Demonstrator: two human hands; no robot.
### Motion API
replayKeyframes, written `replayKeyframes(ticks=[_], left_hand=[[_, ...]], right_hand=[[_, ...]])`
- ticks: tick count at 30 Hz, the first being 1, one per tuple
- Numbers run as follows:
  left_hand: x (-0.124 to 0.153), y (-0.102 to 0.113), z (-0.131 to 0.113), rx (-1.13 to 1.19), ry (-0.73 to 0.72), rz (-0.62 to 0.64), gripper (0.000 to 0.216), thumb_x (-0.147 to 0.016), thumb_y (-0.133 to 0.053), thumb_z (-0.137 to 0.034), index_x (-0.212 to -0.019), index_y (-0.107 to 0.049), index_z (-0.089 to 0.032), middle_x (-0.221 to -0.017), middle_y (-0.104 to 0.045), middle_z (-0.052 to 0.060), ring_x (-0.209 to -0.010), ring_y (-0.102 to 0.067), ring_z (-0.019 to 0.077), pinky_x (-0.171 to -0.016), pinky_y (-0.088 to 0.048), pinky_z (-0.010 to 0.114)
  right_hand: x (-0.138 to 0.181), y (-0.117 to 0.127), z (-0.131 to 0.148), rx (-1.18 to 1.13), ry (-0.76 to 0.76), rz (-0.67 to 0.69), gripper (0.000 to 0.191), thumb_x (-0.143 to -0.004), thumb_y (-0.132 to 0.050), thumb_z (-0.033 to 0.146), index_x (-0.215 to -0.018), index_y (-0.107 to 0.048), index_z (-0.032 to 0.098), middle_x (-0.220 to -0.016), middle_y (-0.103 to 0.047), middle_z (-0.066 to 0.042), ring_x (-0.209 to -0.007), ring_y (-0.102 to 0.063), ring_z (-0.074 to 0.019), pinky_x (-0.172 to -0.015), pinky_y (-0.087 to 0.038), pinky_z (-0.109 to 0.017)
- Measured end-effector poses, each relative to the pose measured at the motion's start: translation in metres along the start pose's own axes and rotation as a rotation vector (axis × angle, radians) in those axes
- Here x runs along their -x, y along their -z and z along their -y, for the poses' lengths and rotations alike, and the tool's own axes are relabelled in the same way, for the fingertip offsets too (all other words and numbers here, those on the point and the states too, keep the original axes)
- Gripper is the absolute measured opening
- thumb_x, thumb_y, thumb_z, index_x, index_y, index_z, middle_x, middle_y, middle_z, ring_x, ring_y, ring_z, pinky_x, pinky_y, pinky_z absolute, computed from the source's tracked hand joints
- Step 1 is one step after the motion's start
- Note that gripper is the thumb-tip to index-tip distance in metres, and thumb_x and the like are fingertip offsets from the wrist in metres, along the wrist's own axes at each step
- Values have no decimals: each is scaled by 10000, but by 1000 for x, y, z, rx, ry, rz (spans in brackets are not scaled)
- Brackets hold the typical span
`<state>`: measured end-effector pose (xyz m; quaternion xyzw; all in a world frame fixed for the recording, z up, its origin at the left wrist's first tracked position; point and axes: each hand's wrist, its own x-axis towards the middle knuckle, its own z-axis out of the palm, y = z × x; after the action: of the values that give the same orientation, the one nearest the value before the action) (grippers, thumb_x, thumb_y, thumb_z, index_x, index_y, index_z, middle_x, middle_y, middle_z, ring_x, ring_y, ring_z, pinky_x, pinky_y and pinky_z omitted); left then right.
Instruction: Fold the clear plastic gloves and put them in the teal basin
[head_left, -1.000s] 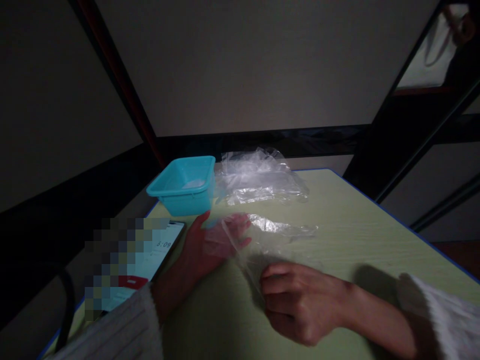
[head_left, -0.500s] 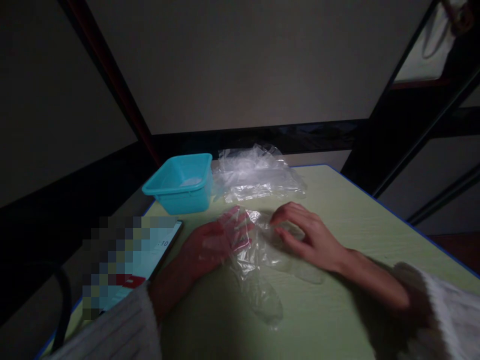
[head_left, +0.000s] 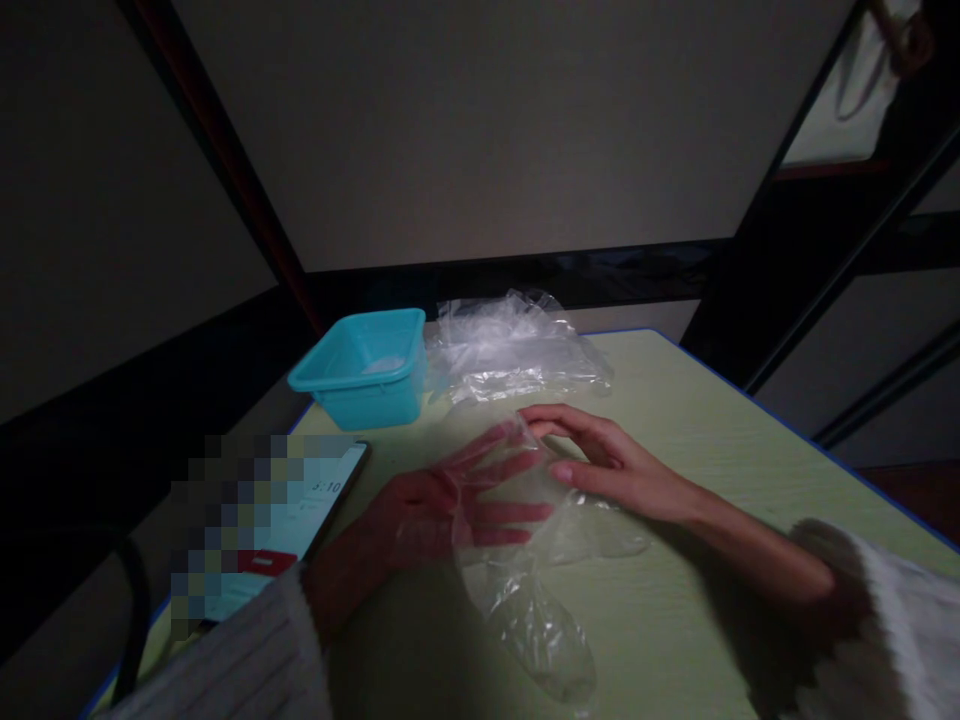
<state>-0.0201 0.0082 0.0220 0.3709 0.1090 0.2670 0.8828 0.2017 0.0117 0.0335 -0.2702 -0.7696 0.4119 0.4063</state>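
Observation:
A clear, thin disposable plastic glove (head_left: 536, 640) is spread over the table, its rounded lobes reaching toward the near side and the right. Inside or behind the see-through film is my left hand (head_left: 480, 500), palm turned partly up and fingers stretched apart. From the right, my right hand (head_left: 600, 460) meets the upper edge of the film. Its fingertips are at a raised peak of the plastic and its thumb is bent toward the same edge. The exact pinch is hard to make out.
A turquoise plastic basket (head_left: 360, 380) with something white inside stands at the back left. Beside it lies a crumpled clear plastic bag (head_left: 517, 355). A phone (head_left: 322, 510) with a lit, partly blurred screen rests at the left edge of the pale green table (head_left: 675, 400).
My left fingers have spread and extended rightward under the film. My right hand has shifted slightly left to the film's edge. The glove is more opened out, its lower lobe nearer me.

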Motion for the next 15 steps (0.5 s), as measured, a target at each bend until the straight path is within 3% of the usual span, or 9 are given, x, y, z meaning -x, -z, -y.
replayKeyframes(ticks=[4, 8, 12, 15], left_hand=[[0, 0, 0, -10, -4, 19, 588, -666, -466, -72, -1178, -565, -343, -1294, -531, -42, -1117, -543, 314, -926, -400, 445], [0, 1, -1, 4, -38, -3, 581, -675, -445, -90, -1202, -547, -310, -1298, -528, 0, -1106, -553, 306, -941, -377, 462], [1, 4, -2, 15, -48, -49, 598, -671, -439, -90, -1216, -532, -318, -1296, -529, 3, -1130, -534, 309, -963, -348, 478], [0, 6, -3, 24, -78, -91, 591, -659, -432, -68, -1188, -557, -301, -1272, -549, 8, -1120, -542, 305, -950, -364, 469]], right_hand=[[-2, 1, 0, -183, -38, 6, 410, -744, -645, 224, -1123, -491, 188, -787, -565, 7, -751, -574, -126, -681, -471, -278], [-3, 13, 1, -318, -102, -27, 388, -694, -690, 239, -1028, -498, 199, -666, -527, 49, -560, -507, -87, -490, -395, -211], [-4, 30, 0, -223, -109, -66, 343, -679, -697, 235, -970, -520, 195, -593, -459, 79, -495, -442, -70, -450, -356, -201], [-4, 42, -5, -156, -80, -147, 298, -681, -696, 228, -929, -534, 200, -556, -396, 100, -474, -401, -59, -513, -412, -221]])
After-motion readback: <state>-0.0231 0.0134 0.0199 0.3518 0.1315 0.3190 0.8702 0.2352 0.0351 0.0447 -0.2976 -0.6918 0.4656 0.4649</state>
